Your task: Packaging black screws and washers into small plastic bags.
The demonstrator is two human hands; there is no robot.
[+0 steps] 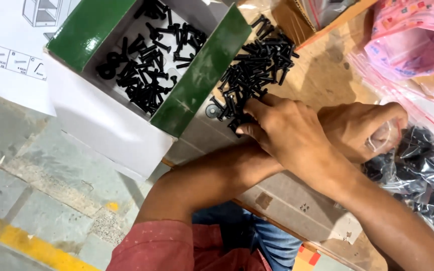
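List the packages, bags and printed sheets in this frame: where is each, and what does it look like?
Cardboard box: upper left, white walls, green flaps open, black screws inside.
Printed sheet: top left under the box, white paper with line drawings.
Pink bag: top right, crumpled plastic with small coloured print.
Clear bags: right edge, small, filled with black screws.
Clear bag: held in the left hand.

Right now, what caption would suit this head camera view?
Crossed arms: one hand sorts loose black screws beside an open box, the other holds a small clear bag.
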